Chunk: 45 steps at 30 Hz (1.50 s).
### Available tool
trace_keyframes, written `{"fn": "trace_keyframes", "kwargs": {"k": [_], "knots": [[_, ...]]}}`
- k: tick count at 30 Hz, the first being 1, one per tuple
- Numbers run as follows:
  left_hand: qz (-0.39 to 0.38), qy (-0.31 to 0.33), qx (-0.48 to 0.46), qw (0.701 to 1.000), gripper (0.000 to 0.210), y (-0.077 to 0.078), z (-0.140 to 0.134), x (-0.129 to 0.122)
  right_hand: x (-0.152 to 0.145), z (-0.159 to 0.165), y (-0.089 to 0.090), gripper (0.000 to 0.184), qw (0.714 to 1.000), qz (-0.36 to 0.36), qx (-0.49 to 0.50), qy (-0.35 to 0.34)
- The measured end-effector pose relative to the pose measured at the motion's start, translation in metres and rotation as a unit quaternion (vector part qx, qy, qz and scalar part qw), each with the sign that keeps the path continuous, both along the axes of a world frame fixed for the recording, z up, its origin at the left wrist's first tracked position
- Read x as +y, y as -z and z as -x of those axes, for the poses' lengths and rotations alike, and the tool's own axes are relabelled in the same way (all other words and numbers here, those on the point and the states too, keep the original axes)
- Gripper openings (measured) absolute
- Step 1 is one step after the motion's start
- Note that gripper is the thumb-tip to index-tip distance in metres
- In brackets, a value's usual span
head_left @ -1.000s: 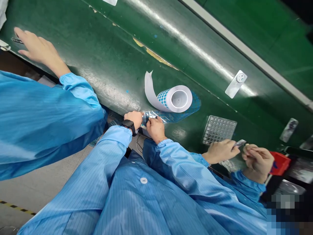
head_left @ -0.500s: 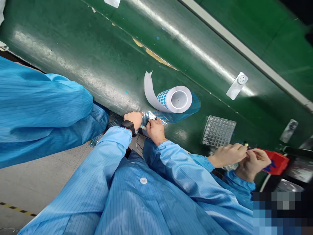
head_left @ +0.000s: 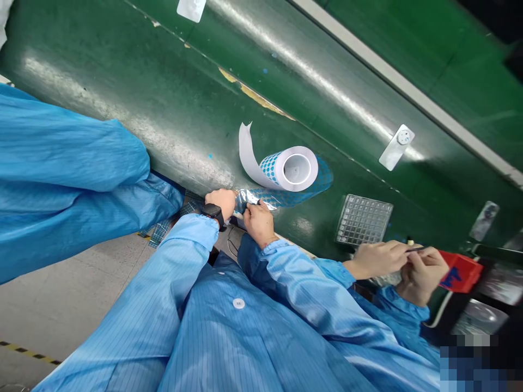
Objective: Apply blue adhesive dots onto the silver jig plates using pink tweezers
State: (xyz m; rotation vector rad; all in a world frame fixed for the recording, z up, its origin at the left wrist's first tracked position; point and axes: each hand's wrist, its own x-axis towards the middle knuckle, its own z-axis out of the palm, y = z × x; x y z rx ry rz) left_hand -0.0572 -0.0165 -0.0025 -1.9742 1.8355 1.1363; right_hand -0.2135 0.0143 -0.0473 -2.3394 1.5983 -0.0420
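A white roll of blue-dotted film (head_left: 297,169) stands on the green bench, with a loose white tail (head_left: 248,155) curling off to its left. From under it a clear film strip with blue marks (head_left: 261,197) runs to the bench's near edge. My left hand (head_left: 221,202), a black watch on its wrist, is closed at the strip's left end; its fingertips are hidden. Beside it my right hand (head_left: 260,222) has bent fingers pressed onto the shiny strip, with dark covers on some fingertips. Exactly how each hand pinches the strip is partly hidden.
A clear gridded tray (head_left: 365,219) lies to the right. Beyond it rest silver phone-back panels, one (head_left: 397,147) with a round camera ring. At right, a co-worker's hands (head_left: 402,264) hold a small dark piece near a red bin (head_left: 461,272). Another person's blue sleeve (head_left: 69,158) is at left.
The view has shifted slightly. My hands stay at the film strip in nearly the same pose. The co-worker's hands at right have moved a little, and a dark piece shows between them.
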Motion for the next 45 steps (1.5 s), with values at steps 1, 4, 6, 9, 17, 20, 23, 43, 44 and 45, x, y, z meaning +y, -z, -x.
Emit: {"fn": "trace_keyframes", "kwargs": {"k": [1, 4, 6, 9, 17, 20, 23, 43, 44, 45], "knots": [[-0.001, 0.001, 0.001, 1.0, 0.036, 0.0, 0.0, 0.0, 0.001, 0.0, 0.0, 0.029, 1.0, -0.002, -0.001, 0.0], [-0.004, 0.003, 0.001, 1.0, 0.036, -0.002, -0.001, 0.0, 0.003, 0.001, -0.001, 0.029, 1.0, -0.007, -0.009, 0.001], [-0.006, 0.003, 0.001, 1.0, 0.036, -0.004, -0.001, -0.001, 0.005, 0.001, -0.001, 0.029, 1.0, -0.01, -0.017, 0.005], [-0.009, 0.003, 0.0, 1.0, 0.036, -0.006, -0.001, -0.002, 0.006, 0.001, -0.002, 0.029, 1.0, -0.013, -0.021, 0.009], [-0.009, 0.004, -0.001, 1.0, 0.036, -0.007, -0.001, -0.002, 0.007, 0.002, -0.001, 0.031, 1.0, -0.014, -0.017, 0.004], [-0.005, 0.004, 0.0, 1.0, 0.036, -0.005, -0.001, -0.001, 0.009, 0.004, -0.002, 0.03, 1.0, -0.007, -0.019, 0.001], [-0.007, 0.002, 0.002, 1.0, 0.037, -0.003, -0.001, -0.001, 0.013, 0.006, -0.002, 0.03, 1.0, -0.001, -0.022, 0.001], [-0.008, 0.001, 0.003, 1.0, 0.036, -0.003, -0.001, -0.002, 0.022, 0.008, -0.005, 0.029, 1.0, -0.005, -0.017, -0.001], [-0.008, 0.001, 0.003, 1.0, 0.037, -0.003, -0.001, -0.002, 0.022, 0.008, -0.005, 0.029, 1.0, -0.004, -0.017, -0.001], [-0.009, 0.001, 0.002, 1.0, 0.037, -0.003, -0.001, -0.002, 0.023, 0.008, -0.005, 0.029, 1.0, -0.005, -0.017, 0.0]]}}
